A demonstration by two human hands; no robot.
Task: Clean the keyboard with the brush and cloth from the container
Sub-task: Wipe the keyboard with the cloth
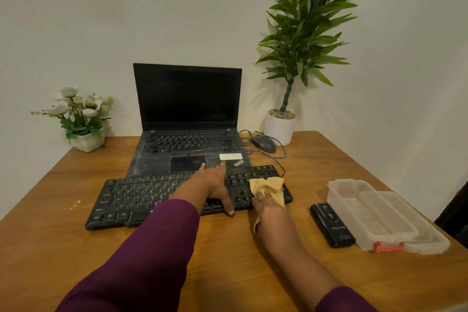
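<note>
Yellow cloth (267,185), gripped in my right hand (266,201), wipes the right end of the keyboard (131,197); my left hand (215,186), spread, steadies it. Remaining keys probably unwiped.

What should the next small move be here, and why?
Probably drag the yellow cloth leftward along the black external keyboard. The right hand grips the cloth on the keyboard's right end, the left hand lies flat across the keys, seemingly steadying it, and most keys lie to the cloth's left.
</note>
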